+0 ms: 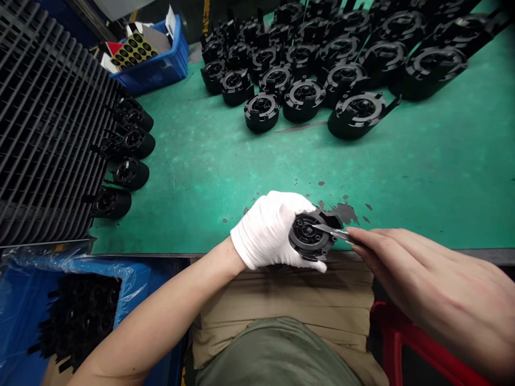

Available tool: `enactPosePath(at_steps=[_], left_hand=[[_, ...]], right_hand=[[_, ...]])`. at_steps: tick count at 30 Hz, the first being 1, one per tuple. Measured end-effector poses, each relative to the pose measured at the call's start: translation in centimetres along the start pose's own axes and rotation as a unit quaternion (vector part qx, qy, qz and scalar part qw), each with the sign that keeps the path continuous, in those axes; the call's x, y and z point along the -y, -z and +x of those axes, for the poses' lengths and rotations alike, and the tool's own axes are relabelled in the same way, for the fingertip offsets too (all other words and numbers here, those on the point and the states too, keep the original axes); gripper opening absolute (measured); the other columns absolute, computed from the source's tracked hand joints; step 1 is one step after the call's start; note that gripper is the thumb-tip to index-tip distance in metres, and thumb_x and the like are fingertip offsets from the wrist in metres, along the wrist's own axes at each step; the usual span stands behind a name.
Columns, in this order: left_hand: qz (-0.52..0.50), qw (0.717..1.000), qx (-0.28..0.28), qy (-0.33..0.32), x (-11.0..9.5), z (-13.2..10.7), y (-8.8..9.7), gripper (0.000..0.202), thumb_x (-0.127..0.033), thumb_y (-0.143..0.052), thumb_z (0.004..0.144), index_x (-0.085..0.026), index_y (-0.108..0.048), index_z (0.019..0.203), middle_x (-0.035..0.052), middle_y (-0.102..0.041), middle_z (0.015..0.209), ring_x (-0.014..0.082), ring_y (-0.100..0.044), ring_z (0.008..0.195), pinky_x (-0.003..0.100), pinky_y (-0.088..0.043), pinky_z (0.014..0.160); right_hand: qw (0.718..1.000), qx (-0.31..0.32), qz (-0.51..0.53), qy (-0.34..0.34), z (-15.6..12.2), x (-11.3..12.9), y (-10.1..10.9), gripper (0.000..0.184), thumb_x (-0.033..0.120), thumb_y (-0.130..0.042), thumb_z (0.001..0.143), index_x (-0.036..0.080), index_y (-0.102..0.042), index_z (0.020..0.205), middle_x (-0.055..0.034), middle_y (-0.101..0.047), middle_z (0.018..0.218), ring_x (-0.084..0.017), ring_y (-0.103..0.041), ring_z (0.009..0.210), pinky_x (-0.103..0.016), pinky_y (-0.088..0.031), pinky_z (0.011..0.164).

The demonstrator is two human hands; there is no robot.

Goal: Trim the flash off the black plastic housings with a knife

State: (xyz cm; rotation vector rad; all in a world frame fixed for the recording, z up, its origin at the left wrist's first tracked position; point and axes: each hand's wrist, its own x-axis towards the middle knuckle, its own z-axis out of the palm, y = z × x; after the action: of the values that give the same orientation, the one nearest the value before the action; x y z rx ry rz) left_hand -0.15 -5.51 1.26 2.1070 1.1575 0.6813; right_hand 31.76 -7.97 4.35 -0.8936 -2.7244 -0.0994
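Note:
My left hand (pixel 270 229), in a white glove, is closed round a black round plastic housing (pixel 300 236) near the front edge of the table. The housing's ringed face, with a small square hub in the centre, is turned up toward me. Bare and pinching, my right hand (pixel 426 273) grips a scalpel-like knife (pixel 336 232) with a slim metal handle. The pointed blade reaches over the housing's face close to the hub; whether it touches the plastic, I cannot tell.
Several similar black housings (pixel 303 99) stand in rows on the green table (pixel 209 177). More housings (pixel 131 172) line the left side beside a dark slatted rack (pixel 44 123). A blue bin (pixel 161 59) holds sticker sheets. Below left, a plastic-lined blue crate (pixel 137 279) contains black parts.

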Motion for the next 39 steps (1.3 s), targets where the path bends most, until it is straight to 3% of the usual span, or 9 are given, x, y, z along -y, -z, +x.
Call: enactPosePath(at_steps=[4, 10, 20, 31, 35, 39], left_hand=[[-0.01, 1.0, -0.002, -0.005, 0.1, 0.0, -0.1, 0.091, -0.098, -0.1, 0.064, -0.026, -0.082, 0.116, 0.0119, -0.085, 0.11, 0.0375, -0.085, 0.104, 0.05, -0.069, 0.097], [-0.006, 1.0, -0.003, 0.0, 0.1, 0.0, -0.1, 0.089, -0.099, -0.1, 0.064, -0.026, -0.081, 0.112, 0.0123, -0.085, 0.113, 0.0377, -0.085, 0.106, 0.052, -0.069, 0.101], [-0.008, 1.0, 0.012, 0.001, 0.2, 0.0, 0.1, 0.087, -0.096, -0.102, 0.063, -0.027, -0.081, 0.11, 0.0134, -0.085, 0.117, 0.039, -0.084, 0.109, 0.053, -0.07, 0.102], [-0.024, 1.0, 0.01, -0.007, 0.3, 0.1, -0.1, 0.084, -0.094, -0.103, 0.066, -0.026, -0.081, 0.111, 0.0126, -0.085, 0.117, 0.0392, -0.084, 0.11, 0.053, -0.069, 0.103], [-0.019, 1.0, 0.018, -0.001, 0.3, 0.0, 0.0, 0.086, -0.093, -0.104, 0.065, -0.027, -0.083, 0.116, 0.0126, -0.085, 0.117, 0.0395, -0.084, 0.111, 0.053, -0.069, 0.104], [-0.016, 1.0, 0.015, -0.007, 0.2, 0.1, 0.3, 0.085, -0.097, -0.1, 0.066, -0.027, -0.082, 0.111, 0.0128, -0.084, 0.115, 0.039, -0.083, 0.11, 0.052, -0.068, 0.102]], right_hand=[[1.0, 0.008, -0.012, 0.017, 0.2, -0.1, 0.3, 0.049, 0.016, -0.04, 0.119, 0.014, -0.063, 0.163, -0.0115, -0.084, 0.12, -0.024, -0.083, 0.098, -0.033, -0.062, 0.068], [0.999, 0.042, -0.006, 0.01, -1.2, -0.5, -0.2, 0.076, 0.01, -0.037, 0.111, 0.02, -0.043, 0.186, -0.0127, -0.084, 0.128, -0.03, -0.082, 0.11, -0.039, -0.064, 0.079], [0.997, 0.07, 0.001, -0.009, -1.3, -0.4, 0.5, 0.073, 0.011, -0.04, 0.108, 0.029, -0.053, 0.178, -0.0105, -0.084, 0.13, -0.03, -0.081, 0.107, -0.042, -0.065, 0.081], [0.997, 0.078, -0.013, 0.008, -1.5, -0.5, 0.8, 0.08, 0.012, -0.042, 0.109, 0.025, -0.038, 0.189, -0.0148, -0.083, 0.142, -0.033, -0.08, 0.116, -0.046, -0.066, 0.089], [0.997, 0.083, 0.002, 0.002, -1.8, 0.3, 1.0, 0.082, 0.012, -0.045, 0.107, 0.027, -0.041, 0.188, -0.0131, -0.084, 0.135, -0.034, -0.082, 0.11, -0.05, -0.068, 0.092], [0.997, 0.077, 0.017, 0.006, -2.5, 1.4, 0.9, 0.09, 0.01, -0.047, 0.104, 0.022, -0.034, 0.192, -0.0157, -0.083, 0.146, -0.036, -0.082, 0.122, -0.049, -0.069, 0.095]])
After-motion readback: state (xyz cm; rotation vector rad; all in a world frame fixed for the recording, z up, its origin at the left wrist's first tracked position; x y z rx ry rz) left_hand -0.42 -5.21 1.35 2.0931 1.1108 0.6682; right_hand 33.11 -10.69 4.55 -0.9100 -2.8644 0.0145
